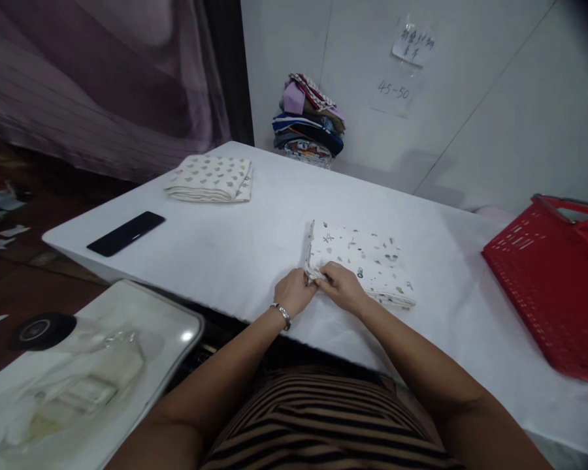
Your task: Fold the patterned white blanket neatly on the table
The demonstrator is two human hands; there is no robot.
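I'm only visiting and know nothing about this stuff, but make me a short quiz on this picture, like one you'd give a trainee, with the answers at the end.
1. Choose one. The left hand and right hand are together at which corner of the folded cloth, as the wearer sees it?
A) far right
B) near left
C) near right

2. True or false: the red basket stands to the right of that cloth.

3. Fill in the blank: the person wears a bracelet on the ____ wrist.

Key: 1. B; 2. True; 3. left
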